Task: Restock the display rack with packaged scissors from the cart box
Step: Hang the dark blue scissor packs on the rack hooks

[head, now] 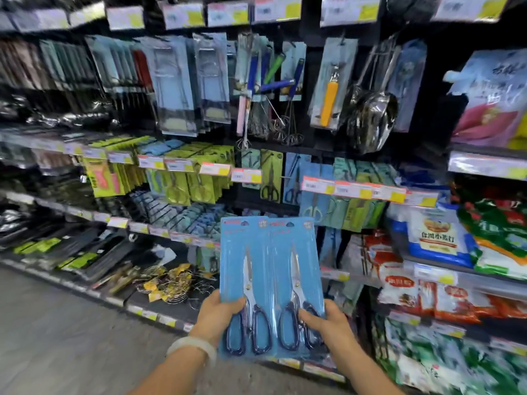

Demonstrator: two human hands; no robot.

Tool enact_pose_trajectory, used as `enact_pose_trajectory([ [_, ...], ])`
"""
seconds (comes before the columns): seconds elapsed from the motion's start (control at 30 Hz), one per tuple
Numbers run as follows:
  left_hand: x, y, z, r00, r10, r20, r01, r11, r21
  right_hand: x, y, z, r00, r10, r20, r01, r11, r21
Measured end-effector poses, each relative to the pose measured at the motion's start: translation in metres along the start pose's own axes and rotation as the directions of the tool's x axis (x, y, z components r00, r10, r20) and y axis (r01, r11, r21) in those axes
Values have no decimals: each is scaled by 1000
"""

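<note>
Head view, mid-restock. Two flat blue cardboard blister packs, each w/ one pair of steel-bladed, dark-blue-handled scissors, were held side by side and upright in front of the display rack (353, 192), hang-holes at top. The left pack (245, 269) was pinched at its lower left edge by the left hand (218, 317), thumb over the card front near the handles, grip closed on that pack; a pale bracelet (194, 347) sat on that wrist. The right pack (296, 269) was held at its lower right by the right hand (328, 323), fingers spread across the card front, grip likewise closed on its pack. The two packs overlapped slightly at the middle seam; neither touched the rack. Behind them, hook rows carried other carded scissors in green and blue-green sleeves (271, 178), w/ orange-yellow price tags (353, 191) along the rails. Whisks and ladles hung on the tier above; bagged foodstuffs (436, 240) filled the shelves at right. The cart box was out of view. Progress, as judged: packs fetched and brought to the rack, not yet hung; which hook suits them could not be told, owing to blur. Left to do: find the matching peg, thread each hang-hole, then return for more stock.
</note>
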State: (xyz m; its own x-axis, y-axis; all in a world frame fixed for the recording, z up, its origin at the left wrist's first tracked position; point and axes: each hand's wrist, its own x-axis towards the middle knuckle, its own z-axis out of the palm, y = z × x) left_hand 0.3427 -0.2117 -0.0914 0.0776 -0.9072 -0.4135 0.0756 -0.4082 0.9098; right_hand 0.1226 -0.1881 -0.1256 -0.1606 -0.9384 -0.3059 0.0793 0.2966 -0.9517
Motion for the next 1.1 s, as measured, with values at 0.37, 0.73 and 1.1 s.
enact_pose_trajectory([
  [0.37,89,31,-19,1000,-3,9,3,1000,5,96,-31,43,1000,-2,-11,3,1000,18],
  [0.73,164,57,-11,995,-56,85,55,998,17,176,-52,49,992,-18,-124,18,1000,6],
  [1.1,209,78,-9,970,-69,231,40,991,128,210,-32,58,975,106,-193,-100,994,40],
])
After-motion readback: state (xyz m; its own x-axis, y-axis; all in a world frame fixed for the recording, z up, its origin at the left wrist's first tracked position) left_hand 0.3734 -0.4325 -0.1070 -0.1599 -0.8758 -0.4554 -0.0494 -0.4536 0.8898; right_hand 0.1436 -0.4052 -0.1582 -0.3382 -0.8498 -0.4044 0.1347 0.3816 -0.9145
